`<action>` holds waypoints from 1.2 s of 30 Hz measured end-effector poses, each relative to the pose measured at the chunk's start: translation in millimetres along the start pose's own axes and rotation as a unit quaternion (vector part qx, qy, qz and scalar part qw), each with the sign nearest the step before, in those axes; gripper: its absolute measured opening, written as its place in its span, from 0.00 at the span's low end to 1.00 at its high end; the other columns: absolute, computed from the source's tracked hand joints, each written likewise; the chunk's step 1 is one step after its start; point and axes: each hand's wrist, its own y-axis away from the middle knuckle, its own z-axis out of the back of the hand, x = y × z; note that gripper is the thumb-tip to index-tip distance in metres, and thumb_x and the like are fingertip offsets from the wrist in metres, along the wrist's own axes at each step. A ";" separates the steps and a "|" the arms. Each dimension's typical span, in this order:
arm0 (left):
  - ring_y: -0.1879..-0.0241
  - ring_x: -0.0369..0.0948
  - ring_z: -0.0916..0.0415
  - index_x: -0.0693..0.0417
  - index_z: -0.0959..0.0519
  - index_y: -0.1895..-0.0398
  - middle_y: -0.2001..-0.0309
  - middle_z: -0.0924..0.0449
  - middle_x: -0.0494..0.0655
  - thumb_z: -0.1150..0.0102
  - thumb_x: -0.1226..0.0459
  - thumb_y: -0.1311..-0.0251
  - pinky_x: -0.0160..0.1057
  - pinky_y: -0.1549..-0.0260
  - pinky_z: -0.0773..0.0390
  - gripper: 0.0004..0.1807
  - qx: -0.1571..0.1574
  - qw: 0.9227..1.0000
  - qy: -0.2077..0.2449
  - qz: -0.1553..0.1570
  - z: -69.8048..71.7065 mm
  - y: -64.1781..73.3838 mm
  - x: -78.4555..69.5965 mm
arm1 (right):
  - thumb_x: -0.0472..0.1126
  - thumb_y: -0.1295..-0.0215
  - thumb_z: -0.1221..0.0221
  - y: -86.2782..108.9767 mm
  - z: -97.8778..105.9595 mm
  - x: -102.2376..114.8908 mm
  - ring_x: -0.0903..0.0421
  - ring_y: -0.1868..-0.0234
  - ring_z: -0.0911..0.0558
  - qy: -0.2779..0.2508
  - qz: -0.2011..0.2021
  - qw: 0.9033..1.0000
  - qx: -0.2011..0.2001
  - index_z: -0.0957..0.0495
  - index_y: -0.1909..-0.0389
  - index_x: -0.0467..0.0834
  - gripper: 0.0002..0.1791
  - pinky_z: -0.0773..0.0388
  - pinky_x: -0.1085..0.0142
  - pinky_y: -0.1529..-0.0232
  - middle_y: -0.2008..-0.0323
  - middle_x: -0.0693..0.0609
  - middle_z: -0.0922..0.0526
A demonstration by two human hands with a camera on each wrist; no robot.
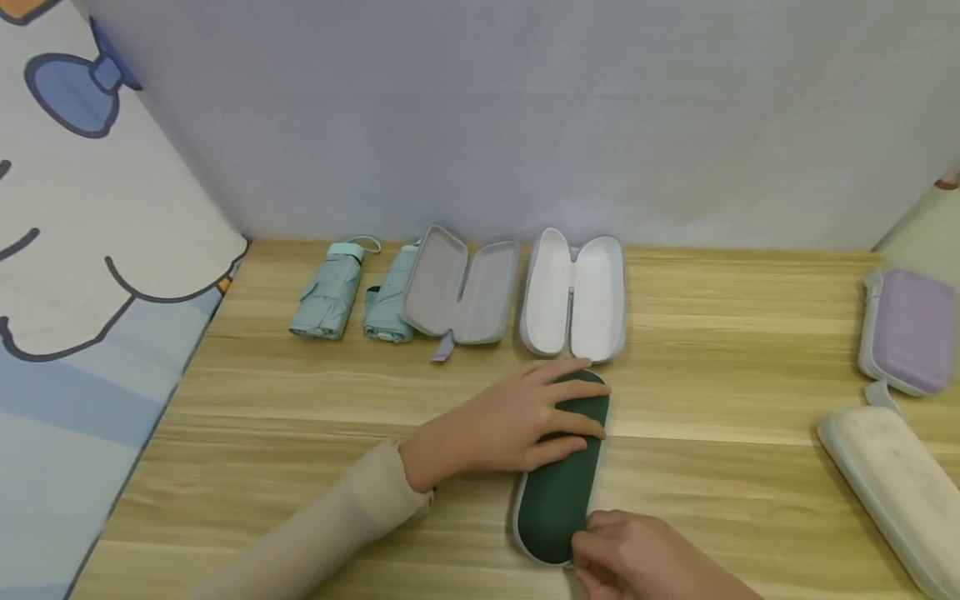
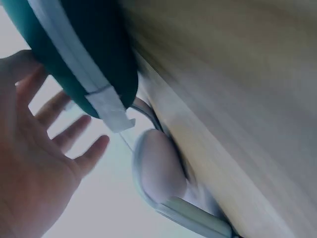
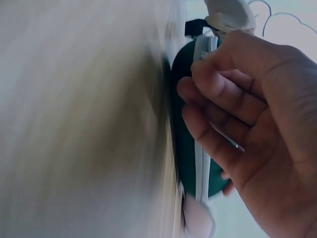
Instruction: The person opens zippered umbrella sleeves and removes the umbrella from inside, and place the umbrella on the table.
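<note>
One big grey wall [image 1: 480, 125] stands past both hands, and one wooden table [image 1: 712, 350] lies under them. One sheet with a cartoon on it [image 1: 97, 225] is far to the left of the left hand. One long cream case [image 1: 900, 492] lies to the right of the right hand, well apart from it. There are two cases lying wide open, past the left hand: one white case [image 1: 592, 292] just beyond its fingertips, and one grey case [image 1: 480, 312] farther to the left.

One long green case [image 1: 551, 508] lies under the left hand [image 1: 517, 417], which has its fingers spread out over the top. The right hand [image 1: 637, 546] is at the near end of the green case, pinching its zip edge with thumb and finger. One cream sleeve [image 1: 360, 508] covers the left arm.

One purple case [image 1: 913, 329] sits far off to the right of the right hand, beyond the cream one. Two blue-green folded umbrellas, one whole [image 1: 330, 292] and one partly hidden by the grey case [image 1: 390, 304], lie past the left hand, off to its left. One small pale tab [image 2: 111, 111] sticks out from an end of the green case.
</note>
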 end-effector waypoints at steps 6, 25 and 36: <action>0.24 0.50 0.34 0.39 0.15 0.40 0.31 0.23 0.45 0.43 0.49 0.24 0.47 0.21 0.40 0.17 -0.025 0.999 0.024 -0.006 -1.7 0.6 10.9 | 0.34 0.37 0.32 15.9 13.2 -9.0 0.79 0.74 0.35 -0.025 -0.058 0.998 0.006 0.25 0.74 0.58 0.16 0.37 0.86 0.74 0.77 0.69 0.30; 0.34 0.43 0.25 0.40 0.24 0.28 0.35 0.19 0.44 0.36 0.41 0.36 0.44 0.32 0.26 0.35 0.079 0.995 0.012 0.055 26.7 40.0 8.9 | 0.31 0.52 0.26 25.5 52.6 -46.4 0.77 0.69 0.27 0.108 -0.102 0.981 -0.121 0.23 0.70 0.60 0.22 0.27 0.78 0.70 0.71 0.72 0.23; 0.43 0.44 0.23 0.40 0.28 0.25 0.34 0.21 0.44 0.40 0.39 0.33 0.43 0.43 0.19 0.37 0.106 0.983 -0.011 0.151 32.4 47.8 -10.0 | 0.34 0.49 0.26 2.4 65.5 -67.7 0.73 0.72 0.29 0.181 -0.130 0.965 -0.134 0.22 0.73 0.59 0.17 0.28 0.73 0.73 0.74 0.69 0.25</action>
